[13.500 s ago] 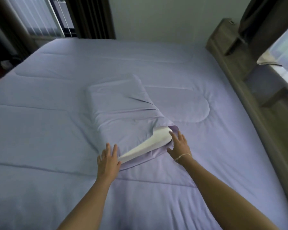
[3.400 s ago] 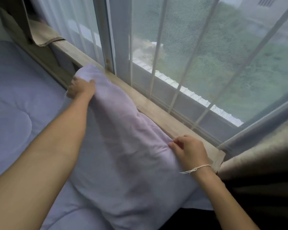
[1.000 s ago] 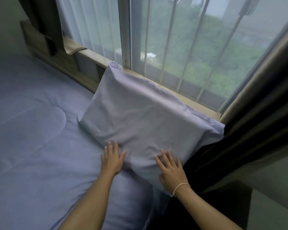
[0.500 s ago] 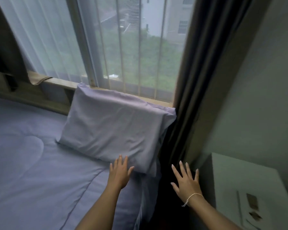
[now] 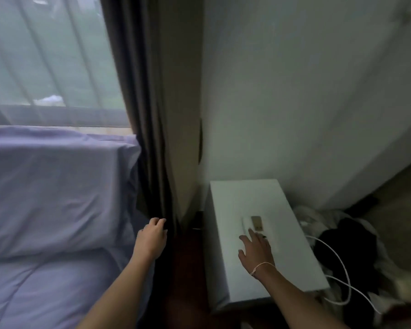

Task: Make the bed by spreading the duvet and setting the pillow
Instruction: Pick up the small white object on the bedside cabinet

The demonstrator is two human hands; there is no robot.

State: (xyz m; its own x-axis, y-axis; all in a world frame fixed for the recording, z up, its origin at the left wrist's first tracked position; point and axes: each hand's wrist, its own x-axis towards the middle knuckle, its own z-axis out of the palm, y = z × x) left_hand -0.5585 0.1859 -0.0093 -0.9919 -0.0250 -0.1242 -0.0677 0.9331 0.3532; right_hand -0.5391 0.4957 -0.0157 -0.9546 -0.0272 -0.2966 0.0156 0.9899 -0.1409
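step: bed looks made, I judge task near done | pillow (image 5: 50, 186) propped at duvet (image 5: 40, 290) head edge under window | left hand (image 5: 151, 238) loosely curled, empty, by curtain (image 5: 150, 138) | right hand (image 5: 255, 248) spread, empty, over white cabinet (image 5: 247, 203) top near remote (image 5: 255, 223) | next: only final check

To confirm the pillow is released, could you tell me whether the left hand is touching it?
Apart. The head view shows the left hand beside the dark curtain, clear of the pillow.
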